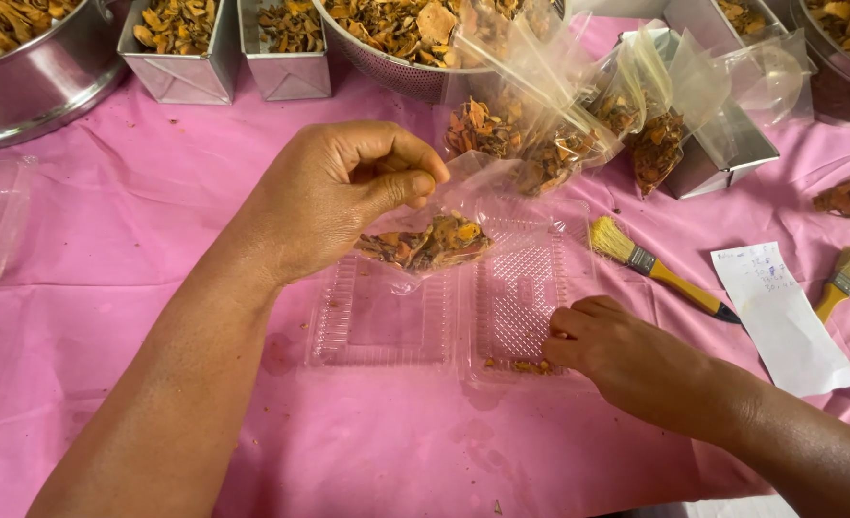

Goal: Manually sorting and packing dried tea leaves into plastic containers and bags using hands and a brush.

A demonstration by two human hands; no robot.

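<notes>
My left hand (334, 192) pinches the top of a small clear plastic bag (430, 240) filled with dried orange-brown bark pieces, holding it just above an open clear clamshell container (387, 326) on the pink tablecloth. My right hand (607, 345) rests on the right half of the clamshell, fingertips at a few loose brown crumbs (521, 365) in its lower edge.
Several filled clear bags (559, 134) lean against a metal bowl (396, 72) and a steel box (732, 153) at the back. Metal tins (180, 72) and large bowls (32, 86) hold more dried pieces. Two yellow-handled brushes (660, 269) and a paper slip (780, 317) lie right.
</notes>
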